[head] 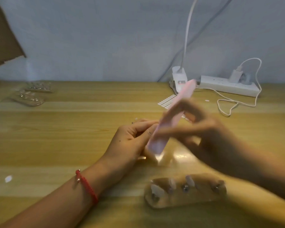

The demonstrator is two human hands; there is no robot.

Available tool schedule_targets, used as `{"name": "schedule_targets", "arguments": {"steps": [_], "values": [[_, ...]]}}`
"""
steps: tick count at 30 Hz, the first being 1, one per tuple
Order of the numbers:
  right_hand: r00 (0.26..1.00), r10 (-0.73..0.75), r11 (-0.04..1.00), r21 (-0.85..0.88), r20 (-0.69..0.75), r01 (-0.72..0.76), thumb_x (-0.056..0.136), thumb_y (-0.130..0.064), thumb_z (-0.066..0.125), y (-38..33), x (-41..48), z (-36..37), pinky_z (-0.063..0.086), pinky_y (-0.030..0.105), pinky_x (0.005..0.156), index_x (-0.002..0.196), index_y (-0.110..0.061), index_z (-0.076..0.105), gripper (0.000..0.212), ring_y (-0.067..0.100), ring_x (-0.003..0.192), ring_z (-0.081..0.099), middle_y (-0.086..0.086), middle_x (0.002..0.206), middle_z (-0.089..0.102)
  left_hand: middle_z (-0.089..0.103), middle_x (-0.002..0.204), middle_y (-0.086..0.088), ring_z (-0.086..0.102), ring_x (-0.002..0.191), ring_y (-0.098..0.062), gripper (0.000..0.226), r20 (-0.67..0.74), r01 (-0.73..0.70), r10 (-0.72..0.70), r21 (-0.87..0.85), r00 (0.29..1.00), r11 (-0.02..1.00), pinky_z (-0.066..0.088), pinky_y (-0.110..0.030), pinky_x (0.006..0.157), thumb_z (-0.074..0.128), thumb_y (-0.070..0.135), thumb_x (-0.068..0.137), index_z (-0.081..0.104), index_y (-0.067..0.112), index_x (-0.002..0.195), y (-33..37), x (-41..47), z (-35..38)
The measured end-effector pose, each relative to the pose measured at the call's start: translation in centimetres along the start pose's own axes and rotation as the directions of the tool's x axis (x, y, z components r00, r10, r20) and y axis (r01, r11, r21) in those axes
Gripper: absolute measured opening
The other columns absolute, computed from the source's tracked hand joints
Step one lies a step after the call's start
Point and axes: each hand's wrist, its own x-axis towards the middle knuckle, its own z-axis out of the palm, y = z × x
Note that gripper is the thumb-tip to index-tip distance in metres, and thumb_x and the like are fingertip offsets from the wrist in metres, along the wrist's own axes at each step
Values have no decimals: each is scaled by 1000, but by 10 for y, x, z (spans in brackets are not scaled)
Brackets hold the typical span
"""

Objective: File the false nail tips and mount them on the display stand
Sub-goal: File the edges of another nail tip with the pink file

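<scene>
Nearest the viewer, below both hands, a clear display stand (204, 197) lies lengthways on the wooden tabletop (72, 145). It carries three pale nail tips (156, 189) that stand tilted on its left and middle posts. On its right end only a small metal stud shows, under the right forearm.

Far beyond the left hand, at the tabletop's back edge, lie two more clear trays (31, 96). Small shiny bits sit in them, too blurred to name.

The left hand (132, 139) rests low over the tabletop with its fingers curled in and its thumb alongside. The fingertips are bunched against the lower part of a pink nail file (171, 116). Whether a tip is pinched there cannot be told, since the file and the blur cover the spot. A red cord bracelet (86, 186) circles that wrist.

The right hand (204, 134), smeared by motion, grips the file near its middle, fingers wrapped round it. The file slants from just beside the left fingertips up and away. The two hands are close together, with the file touching both.

Under the file's lower end a glossy clear piece (164, 157) catches the light.

Beyond the right hand lie a sheet of white oval stickers (167, 100), a white lamp base (179, 78), and a power strip (229, 85) with a looping white cable (224, 111). Left of the left forearm lies a small white scrap (8, 178).
</scene>
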Motion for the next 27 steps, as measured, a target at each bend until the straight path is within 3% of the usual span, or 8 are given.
{"name": "schedule_targets", "arguments": {"steps": [3,9,11,15,17,22,25,27], "values": [[985,-145,989,-9,92,146,95,-10,51,-10,-3,12,42,34,92,107,-20,75,28,29,103,54,11,106,56,68,87,0,60,85,-10,22,-16,18,-19,-5,1000,1000,48,-16,70,58,16,87,75,13,101,-1,1,1],[952,226,949,-173,-204,-262,82,7,67,49,2,-35,48,29,86,110,-23,63,42,28,101,56,15,106,56,69,79,21,58,70,13,25,-42,41,-43,-49,998,998,41,-1,62,65,31,74,77,21,94,6,-1,-1],[961,187,962,-162,-205,-222,84,-1,66,39,-5,-32,44,20,87,108,-29,62,37,26,103,55,10,108,55,71,83,20,59,70,14,26,-83,73,-79,-81,993,994,42,-2,60,70,36,68,78,23,89,6,0,-1],[993,-4,998,-63,-118,-3,93,-12,53,6,-13,-8,44,34,98,114,-34,64,33,20,114,50,4,114,52,74,88,5,66,78,0,36,-63,133,-146,-165,987,977,48,-11,63,73,41,61,77,19,90,2,0,-2],[994,-88,988,-136,-66,78,92,-17,50,-3,-14,3,40,28,101,115,-36,57,31,18,116,46,1,117,48,74,93,-2,68,84,-8,37,-36,162,-171,-187,985,969,50,-17,65,74,40,61,77,20,91,2,0,-2],[987,-60,967,-253,-149,21,91,-19,54,6,-9,-14,43,32,101,113,-31,64,27,22,114,47,6,115,49,70,75,6,62,70,1,33,4,196,-199,-209,980,958,47,-10,59,74,40,58,78,26,88,8,0,-4],[990,17,1000,-22,-142,-20,92,-13,59,-3,-11,8,36,8,97,109,-16,68,19,-11,113,43,-18,105,49,75,82,0,67,75,-5,36,10,189,-193,-249,981,950,51,-15,60,73,35,55,78,20,88,8,-2,-1],[988,13,1000,-11,-151,-14,89,-8,64,-1,-13,9,34,2,93,107,-15,68,20,-18,108,43,-24,105,48,76,84,-3,69,77,-6,37,0,175,-182,-262,983,949,52,-14,61,72,31,57,77,12,89,10,-2,1]]}}
